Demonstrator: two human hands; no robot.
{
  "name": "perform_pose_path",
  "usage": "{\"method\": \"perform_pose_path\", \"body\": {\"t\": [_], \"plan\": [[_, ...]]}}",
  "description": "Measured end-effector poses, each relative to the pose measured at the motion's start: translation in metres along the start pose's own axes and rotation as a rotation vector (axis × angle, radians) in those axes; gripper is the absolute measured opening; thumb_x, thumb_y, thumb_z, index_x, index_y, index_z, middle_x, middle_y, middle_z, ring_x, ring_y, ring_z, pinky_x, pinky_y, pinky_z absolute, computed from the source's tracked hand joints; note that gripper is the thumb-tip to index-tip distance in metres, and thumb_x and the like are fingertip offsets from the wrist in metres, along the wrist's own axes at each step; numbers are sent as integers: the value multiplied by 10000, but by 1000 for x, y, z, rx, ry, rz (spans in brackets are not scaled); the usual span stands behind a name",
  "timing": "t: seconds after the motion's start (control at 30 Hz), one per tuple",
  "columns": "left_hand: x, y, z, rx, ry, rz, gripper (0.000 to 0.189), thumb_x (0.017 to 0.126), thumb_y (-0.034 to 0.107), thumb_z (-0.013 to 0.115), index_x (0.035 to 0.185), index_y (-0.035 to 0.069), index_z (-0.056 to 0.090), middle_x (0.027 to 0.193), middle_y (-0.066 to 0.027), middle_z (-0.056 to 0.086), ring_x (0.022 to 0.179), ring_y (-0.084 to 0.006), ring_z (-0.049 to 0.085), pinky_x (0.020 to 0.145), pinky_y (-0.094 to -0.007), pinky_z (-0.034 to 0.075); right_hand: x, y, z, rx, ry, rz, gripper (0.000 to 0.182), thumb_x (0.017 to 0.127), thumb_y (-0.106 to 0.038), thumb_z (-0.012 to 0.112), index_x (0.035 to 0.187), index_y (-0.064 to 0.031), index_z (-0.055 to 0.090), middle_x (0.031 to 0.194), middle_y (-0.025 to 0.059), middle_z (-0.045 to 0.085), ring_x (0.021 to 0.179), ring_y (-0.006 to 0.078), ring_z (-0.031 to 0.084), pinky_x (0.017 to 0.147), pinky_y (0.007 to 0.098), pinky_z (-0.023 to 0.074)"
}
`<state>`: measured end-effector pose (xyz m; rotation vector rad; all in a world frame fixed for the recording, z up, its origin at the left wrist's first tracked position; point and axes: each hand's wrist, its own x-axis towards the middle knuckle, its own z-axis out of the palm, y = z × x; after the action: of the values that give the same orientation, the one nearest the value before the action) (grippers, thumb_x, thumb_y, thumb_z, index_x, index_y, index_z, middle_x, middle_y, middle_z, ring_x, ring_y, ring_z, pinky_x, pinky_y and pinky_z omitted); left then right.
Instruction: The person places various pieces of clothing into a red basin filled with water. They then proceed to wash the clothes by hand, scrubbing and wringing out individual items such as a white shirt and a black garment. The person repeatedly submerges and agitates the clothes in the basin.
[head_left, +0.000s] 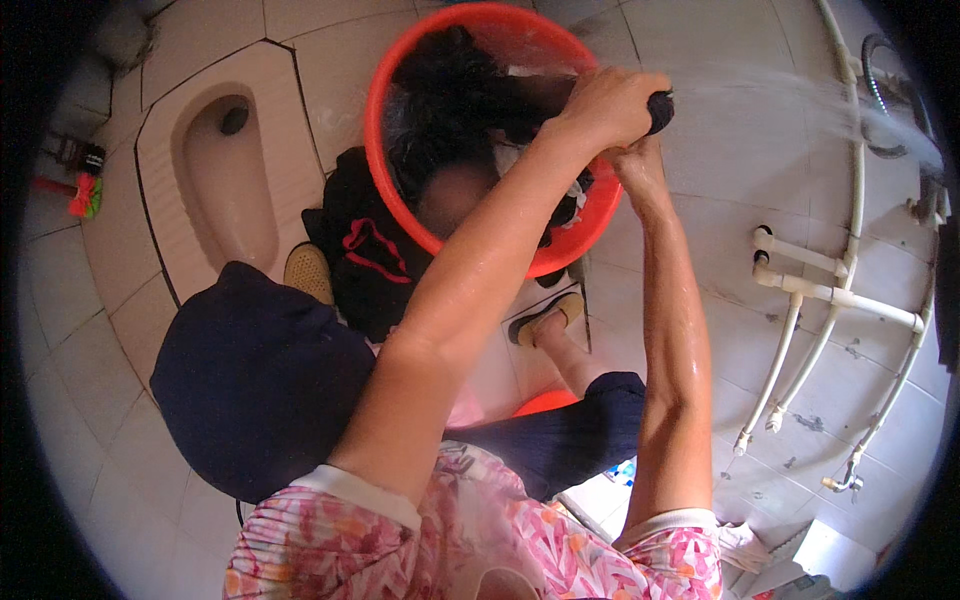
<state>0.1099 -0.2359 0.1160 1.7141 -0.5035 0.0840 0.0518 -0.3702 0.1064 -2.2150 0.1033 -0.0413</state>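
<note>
My left hand (611, 105) grips a twisted length of dark wet cloth (544, 97), a black end of it bulging out past the fingers. Directly below it my right hand (637, 161) is raised near the same cloth; its fingers are mostly hidden, so its hold cannot be made out. Both hands are over the right rim of a red plastic basin (379, 165). Inside the basin lie black, fluffy-looking wet fabric (442, 97) and some white cloth. Water sprays across the upper right.
A squat toilet (225, 172) is set in the tiled floor at left. Black cloth with a pink loop (367, 277) lies beside the basin. White pipes (855, 225) run along the right wall. Part of another red container (547, 403) shows below.
</note>
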Motion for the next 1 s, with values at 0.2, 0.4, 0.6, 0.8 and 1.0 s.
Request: {"method": "perform_pose_path", "body": {"t": [0.2,0.4,0.6,0.8,1.0], "plan": [[12,-11,0,5,51,97,353,677,117,545,1021,164,609,883,-162,627,864,-368,582,728,-457,458,20,4,-3,167,266,169,268,764,-91,652,1005,5,588,939,45,621,832,143,560,758,279,443],[-2,-16,15,194,82,139,392,673,256,641,1058,182,616,973,-129,637,918,-321,592,800,-384,457,25,-10,-50,752,376,-36,224,819,-97,580,1027,-16,574,995,98,618,883,218,596,810,356,483],[-22,-46,7,-434,23,-628,532,792,463,518,1029,-7,594,879,-168,649,719,-226,635,642,-303,500,23,-40,-101,1047,396,-122,168,827,-82,527,966,-8,586,969,126,617,881,261,600,835,392,492],[-48,-27,42,-1379,-545,-1242,1112,674,836,299,1245,-115,367,1132,-296,526,1019,-428,542,865,-513,447,-9,-76,-112,1069,388,-181,170,803,-49,517,950,-10,594,953,127,615,867,279,591,812,440,483],[-32,-11,52,-2038,-125,-851,967,633,865,292,952,3,594,860,-135,634,835,-253,620,737,-389,509,-76,-92,-77,1041,489,-65,334,850,-256,470,1058,-11,564,1020,151,605,966,303,577,867,423,466]]}}
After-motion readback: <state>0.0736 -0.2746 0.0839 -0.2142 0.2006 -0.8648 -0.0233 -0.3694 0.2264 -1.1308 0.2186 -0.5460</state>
